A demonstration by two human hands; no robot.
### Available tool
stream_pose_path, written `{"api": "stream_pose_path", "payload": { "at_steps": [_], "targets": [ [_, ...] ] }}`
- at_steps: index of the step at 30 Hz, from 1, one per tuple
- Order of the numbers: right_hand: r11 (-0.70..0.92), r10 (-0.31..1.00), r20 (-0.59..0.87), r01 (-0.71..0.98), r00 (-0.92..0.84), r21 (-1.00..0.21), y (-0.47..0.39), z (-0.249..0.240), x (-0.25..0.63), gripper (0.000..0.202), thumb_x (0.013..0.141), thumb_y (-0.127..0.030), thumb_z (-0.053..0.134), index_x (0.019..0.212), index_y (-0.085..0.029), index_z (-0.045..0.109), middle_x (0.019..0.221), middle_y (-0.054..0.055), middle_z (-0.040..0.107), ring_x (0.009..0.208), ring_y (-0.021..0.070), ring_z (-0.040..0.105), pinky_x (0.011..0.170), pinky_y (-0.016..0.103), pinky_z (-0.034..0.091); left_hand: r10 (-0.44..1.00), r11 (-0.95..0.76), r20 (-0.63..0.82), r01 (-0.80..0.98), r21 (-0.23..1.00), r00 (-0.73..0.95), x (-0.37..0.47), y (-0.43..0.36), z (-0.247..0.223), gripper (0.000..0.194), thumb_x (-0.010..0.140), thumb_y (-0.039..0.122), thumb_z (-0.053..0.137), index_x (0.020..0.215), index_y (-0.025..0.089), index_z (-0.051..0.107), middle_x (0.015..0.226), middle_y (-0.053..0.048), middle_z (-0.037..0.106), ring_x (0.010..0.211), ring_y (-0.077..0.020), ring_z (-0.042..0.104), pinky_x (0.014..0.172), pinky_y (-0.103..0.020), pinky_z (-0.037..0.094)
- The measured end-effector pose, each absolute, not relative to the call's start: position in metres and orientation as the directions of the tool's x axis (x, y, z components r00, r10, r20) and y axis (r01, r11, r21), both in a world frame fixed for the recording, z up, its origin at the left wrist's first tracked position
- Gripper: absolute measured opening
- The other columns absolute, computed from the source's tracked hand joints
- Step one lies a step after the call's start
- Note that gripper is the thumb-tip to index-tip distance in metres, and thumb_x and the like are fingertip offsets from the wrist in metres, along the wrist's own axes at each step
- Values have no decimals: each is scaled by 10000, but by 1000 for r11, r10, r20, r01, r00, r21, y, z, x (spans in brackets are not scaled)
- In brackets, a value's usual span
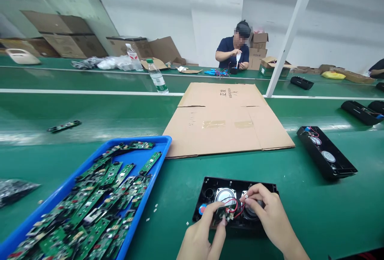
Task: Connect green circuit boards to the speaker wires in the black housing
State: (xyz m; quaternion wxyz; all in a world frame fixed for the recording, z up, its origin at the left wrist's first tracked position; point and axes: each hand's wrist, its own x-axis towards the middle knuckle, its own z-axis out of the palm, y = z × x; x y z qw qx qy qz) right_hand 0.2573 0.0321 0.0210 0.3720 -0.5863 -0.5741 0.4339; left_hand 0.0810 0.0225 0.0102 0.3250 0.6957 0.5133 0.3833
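A black speaker housing (217,182) with two round speakers lies in front of me on the green bench. Over its front edge, my left hand (205,228) grips a small circuit board (221,213) between thumb and fingers. My right hand (268,212) has thumb and forefinger pinched on a small white connector (246,197), just right of the board. Red and black wires (235,203) loop between the two hands. At the housing's left end sits a round blue and red part (203,209). The right-hand speaker is partly hidden by my fingers.
On the left stands a blue tray (168,144) heaped with green circuit boards. Beyond the housing lies a flat cardboard sheet (228,132). Another open speaker housing (327,154) is at right. A water bottle (157,77) stands farther back; across the bench sits a co-worker (232,50).
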Motion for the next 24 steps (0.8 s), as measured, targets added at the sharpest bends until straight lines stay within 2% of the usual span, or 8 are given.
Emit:
{"api": "stream_pose_path", "payload": {
  "at_steps": [3, 6, 11, 14, 19, 21, 24],
  "targets": [
    [87, 989, 24, 432, -148, -898, 30, 23, 258, 167, 886, -212, 474, 809, -205, 622, 793, 7, 638, 750, 143, 575, 658, 244, 436, 970, -235, 181, 437, 868, 163, 83, 23, 12, 197, 891, 282, 386, 1027, 268, 528, 695, 32, 699, 562, -143, 669, 526, -178, 492],
    [262, 946, 145, 420, -291, -869, 28, 24, 258, 245, 883, -109, 457, 844, -227, 669, 843, 1, 652, 810, 146, 557, 723, 266, 438, 969, -241, 195, 415, 878, 150, 85, 24, 14, 182, 881, 262, 401, 1010, 273, 528, 658, 53, 686, 530, -130, 652, 492, -166, 469],
    [330, 937, 218, 494, -271, -805, 28, 18, 257, 200, 886, -110, 490, 889, -224, 655, 803, 7, 635, 776, 155, 527, 669, 266, 447, 971, -235, 196, 396, 887, 138, 88, 24, 16, 202, 863, 258, 412, 1008, 265, 553, 638, 47, 684, 490, -131, 636, 448, -170, 444],
    [402, 913, 343, 632, -221, -662, 28, 12, 255, 171, 895, -121, 431, 930, -177, 588, 756, 40, 575, 700, 163, 497, 589, 266, 444, 980, -190, 152, 403, 895, 125, 89, 23, 15, 219, 847, 263, 430, 1022, 263, 562, 618, 50, 683, 451, -131, 617, 386, -170, 415],
    [546, 766, 591, 741, -253, -392, 25, 6, 248, 130, 865, -67, 401, 851, -174, 473, 673, 16, 503, 599, 138, 432, 509, 232, 383, 987, -153, 127, 375, 914, 94, 92, 24, 15, 200, 827, 251, 455, 997, 277, 557, 654, 69, 702, 550, -124, 671, 529, -153, 489],
    [575, 722, 638, 746, -269, -337, 23, 5, 246, 123, 870, -64, 411, 858, -175, 464, 669, 12, 498, 588, 130, 416, 505, 224, 368, 987, -157, 132, 381, 911, 90, 93, 25, 17, 185, 825, 252, 450, 973, 270, 559, 626, 67, 694, 529, -131, 664, 523, -163, 495],
    [585, 708, 649, 745, -277, -320, 22, 4, 245, 101, 888, -81, 422, 862, -166, 471, 670, 16, 487, 586, 124, 408, 510, 219, 366, 983, -178, 147, 414, 893, 105, 93, 27, 18, 182, 824, 245, 446, 965, 271, 559, 606, 71, 683, 506, -131, 651, 518, -167, 494]
  ]
}}
